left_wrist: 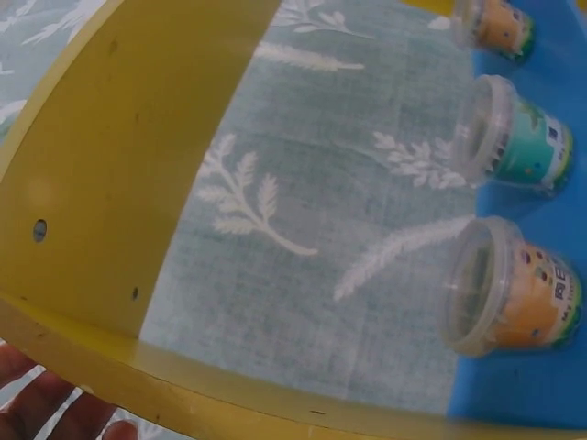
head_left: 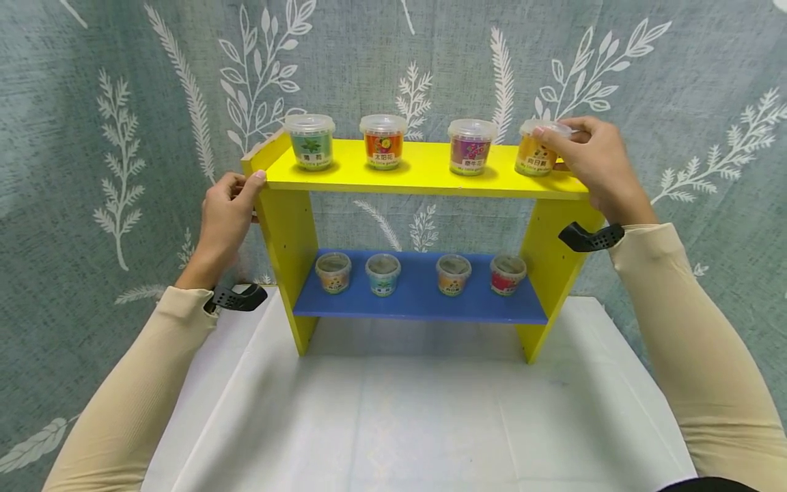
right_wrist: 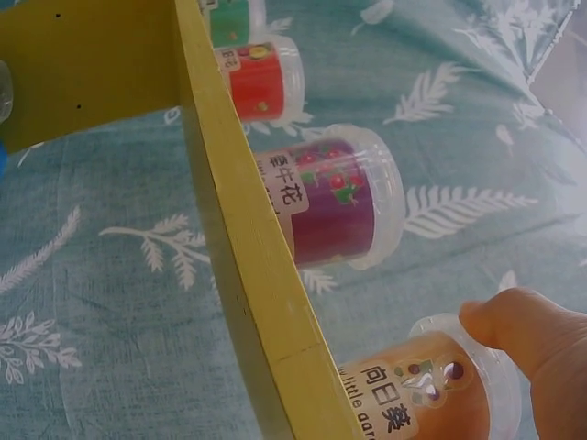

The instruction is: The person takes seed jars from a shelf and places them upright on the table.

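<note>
A yellow shelf unit (head_left: 424, 179) with a blue lower board (head_left: 418, 301) stands on the white table. Its top board carries a green cup (head_left: 310, 142), an orange-red cup (head_left: 383, 141), a purple cup (head_left: 471, 147) and a yellow-orange cup (head_left: 533, 158). My right hand (head_left: 556, 140) grips the yellow-orange cup at its lid, at the board's right end. In the right wrist view a fingertip (right_wrist: 523, 339) presses that cup (right_wrist: 422, 390), with the purple cup (right_wrist: 335, 197) beside it. My left hand (head_left: 242, 188) grips the shelf's top left corner, thumb on the front edge.
Several small lidded cups (head_left: 421, 273) stand in a row on the blue board, also seen in the left wrist view (left_wrist: 514, 289). The white table (head_left: 393, 410) spreads in front of the shelf. A grey-green leaf-print curtain (head_left: 92, 102) hangs close behind.
</note>
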`<control>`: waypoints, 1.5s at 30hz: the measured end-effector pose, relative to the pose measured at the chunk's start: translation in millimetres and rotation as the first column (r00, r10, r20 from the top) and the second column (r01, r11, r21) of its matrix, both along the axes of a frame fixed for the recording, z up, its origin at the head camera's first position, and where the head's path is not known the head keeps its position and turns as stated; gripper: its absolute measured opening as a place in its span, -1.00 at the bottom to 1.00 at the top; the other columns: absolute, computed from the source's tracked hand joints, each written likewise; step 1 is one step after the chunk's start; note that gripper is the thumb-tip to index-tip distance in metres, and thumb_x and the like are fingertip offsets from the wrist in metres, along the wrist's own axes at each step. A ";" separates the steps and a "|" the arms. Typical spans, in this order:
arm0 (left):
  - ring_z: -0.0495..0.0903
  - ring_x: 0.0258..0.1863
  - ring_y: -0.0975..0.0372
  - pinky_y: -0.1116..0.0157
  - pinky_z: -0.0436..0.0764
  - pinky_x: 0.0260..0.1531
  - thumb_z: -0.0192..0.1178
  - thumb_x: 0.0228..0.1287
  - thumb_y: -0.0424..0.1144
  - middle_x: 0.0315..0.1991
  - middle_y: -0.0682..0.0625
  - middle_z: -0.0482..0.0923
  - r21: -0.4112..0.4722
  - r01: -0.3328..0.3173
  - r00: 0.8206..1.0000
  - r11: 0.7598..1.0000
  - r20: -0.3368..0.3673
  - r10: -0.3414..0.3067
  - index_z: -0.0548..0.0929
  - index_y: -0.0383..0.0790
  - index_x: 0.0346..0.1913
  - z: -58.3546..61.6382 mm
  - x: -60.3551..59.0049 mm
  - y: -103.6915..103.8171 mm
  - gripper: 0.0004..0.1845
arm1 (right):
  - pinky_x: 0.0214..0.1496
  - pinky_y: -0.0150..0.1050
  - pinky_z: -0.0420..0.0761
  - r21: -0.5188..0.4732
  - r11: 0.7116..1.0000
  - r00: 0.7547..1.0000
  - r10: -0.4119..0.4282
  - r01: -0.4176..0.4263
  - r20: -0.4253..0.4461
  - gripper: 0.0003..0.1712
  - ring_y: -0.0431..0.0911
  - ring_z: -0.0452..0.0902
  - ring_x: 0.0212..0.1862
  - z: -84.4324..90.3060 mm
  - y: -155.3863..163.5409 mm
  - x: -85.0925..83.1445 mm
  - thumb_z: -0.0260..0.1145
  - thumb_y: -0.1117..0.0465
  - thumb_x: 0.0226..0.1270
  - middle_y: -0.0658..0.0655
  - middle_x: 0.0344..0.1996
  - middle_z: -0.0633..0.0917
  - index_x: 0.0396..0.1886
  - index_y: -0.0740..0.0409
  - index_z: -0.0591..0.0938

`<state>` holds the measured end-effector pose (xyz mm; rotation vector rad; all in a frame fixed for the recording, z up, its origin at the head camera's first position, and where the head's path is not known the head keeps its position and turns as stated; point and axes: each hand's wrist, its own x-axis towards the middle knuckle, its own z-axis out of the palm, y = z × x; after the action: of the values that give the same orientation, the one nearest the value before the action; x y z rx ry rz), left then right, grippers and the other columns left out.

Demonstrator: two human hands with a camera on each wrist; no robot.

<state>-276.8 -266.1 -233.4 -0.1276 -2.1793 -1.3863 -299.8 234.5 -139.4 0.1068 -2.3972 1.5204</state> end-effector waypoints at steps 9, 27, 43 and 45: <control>0.52 -0.16 0.23 0.34 0.55 -0.20 0.07 0.46 0.31 -0.06 0.03 0.53 0.018 0.006 1.000 1.000 0.005 -0.007 0.55 -0.15 0.00 -1.9 -1.6 -0.1 -0.45 | 0.23 -0.20 0.58 -0.003 1.000 1.000 0.001 -0.001 -0.019 -0.01 -0.16 0.62 -0.07 0.1 1.8 9.2 0.47 -0.25 0.25 -0.03 -0.04 0.57 0.54 0.10 0.35; 0.53 -0.15 0.25 0.28 0.53 -0.08 0.09 0.47 0.29 -0.10 0.07 0.53 0.051 0.035 0.999 0.998 0.013 -0.036 0.57 -0.13 -0.01 -0.8 -0.6 0.5 -0.49 | 0.38 0.02 0.43 0.074 0.997 0.999 0.009 -0.006 -0.042 -0.02 -0.14 0.67 -0.09 -2.4 13.7 38.3 0.43 -0.24 0.31 0.12 0.20 0.54 0.58 0.05 0.29; 0.56 -0.14 0.26 0.26 0.55 -0.05 0.07 0.47 0.31 -0.07 0.07 0.55 0.019 0.034 0.999 0.999 0.023 -0.035 0.58 -0.13 0.07 -0.8 0.6 -4.6 -0.45 | 0.19 -0.31 0.51 0.046 0.998 0.996 0.049 -0.046 -0.078 -0.15 -0.17 0.68 -0.07 -8.1 21.6 65.1 0.45 -0.12 0.35 0.10 0.22 0.57 0.52 0.05 0.37; 0.56 -0.14 0.26 0.26 0.55 -0.05 0.07 0.47 0.30 -0.07 0.07 0.55 0.015 0.034 0.999 0.999 0.023 -0.034 0.58 -0.13 0.08 -0.7 0.7 -4.7 -0.45 | 0.21 -0.30 0.50 0.043 0.997 0.994 0.069 -0.065 -0.089 -0.19 -0.15 0.63 0.00 -10.2 22.7 69.4 0.44 -0.08 0.38 0.09 0.21 0.58 0.51 0.06 0.38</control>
<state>-276.1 -270.9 -234.1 -0.1441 -2.1950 -1.4292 -230.4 257.2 -149.7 0.2615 -2.3755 1.4637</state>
